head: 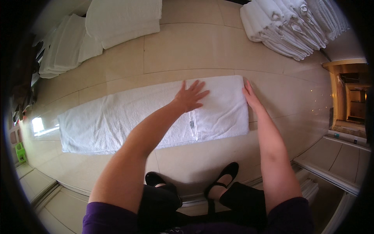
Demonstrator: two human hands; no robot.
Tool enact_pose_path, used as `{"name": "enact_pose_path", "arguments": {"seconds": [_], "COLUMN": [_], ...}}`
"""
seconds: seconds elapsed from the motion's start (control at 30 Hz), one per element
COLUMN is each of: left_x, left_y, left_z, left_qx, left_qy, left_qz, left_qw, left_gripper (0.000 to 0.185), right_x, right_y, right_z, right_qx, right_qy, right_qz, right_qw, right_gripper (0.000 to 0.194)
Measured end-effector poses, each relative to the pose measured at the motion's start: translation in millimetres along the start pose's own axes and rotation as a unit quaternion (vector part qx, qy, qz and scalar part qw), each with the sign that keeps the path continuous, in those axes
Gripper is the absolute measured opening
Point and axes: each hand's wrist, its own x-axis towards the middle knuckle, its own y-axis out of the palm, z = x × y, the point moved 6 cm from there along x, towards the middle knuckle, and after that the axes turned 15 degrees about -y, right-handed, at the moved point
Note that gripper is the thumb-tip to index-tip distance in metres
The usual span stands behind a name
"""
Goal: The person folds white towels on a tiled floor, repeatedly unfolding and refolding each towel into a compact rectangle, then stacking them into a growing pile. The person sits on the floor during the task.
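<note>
A long white terry towel [152, 117] lies flat on the tiled floor, its right end folded over towards the middle. The hem of that fold runs across the towel, with a small grey tag [192, 124] beside it. My left hand [191, 95] rests palm down with fingers spread on the towel's far side, close to the hem. At the folded right end, the fingers of my right hand [250, 95] touch the towel's edge. Neither hand grips anything. Slight wrinkles cross the towel's left half.
Folded white towels [280, 27] are stacked at the far right. More white towels [70, 44] lie at the far left. My black shoes [225, 177] stand just before the towel. Wooden shelving [350, 96] is at the right, and a bright green object [20, 152] at the left rim.
</note>
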Motion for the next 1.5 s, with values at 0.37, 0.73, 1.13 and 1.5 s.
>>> {"name": "enact_pose_path", "arguments": {"seconds": [0.37, 0.73, 1.13, 1.5], "left_x": [-60, -129, -169, -294], "left_y": [-1, -22, 60, 118], "left_z": [25, 39, 140, 244], "left_qx": [-0.259, -0.839, -0.173, -0.096], "left_qy": [-0.109, -0.130, -0.425, -0.719], "left_qz": [-0.048, 0.058, -0.206, -0.139], "left_qw": [0.958, 0.525, 0.864, 0.674], "left_gripper": [0.051, 0.063, 0.056, 0.052], "right_x": [-83, -140, -68, -40], "right_y": [-24, 70, 144, -104], "right_z": [40, 246, 59, 28], "right_qx": [-0.098, 0.004, 0.103, -0.400], "right_qy": [0.111, -0.101, 0.091, 0.008], "right_qz": [-0.063, 0.189, 0.053, -0.159], "right_qw": [0.987, 0.977, 0.989, 0.903], "right_gripper": [0.066, 0.062, 0.079, 0.070]}}
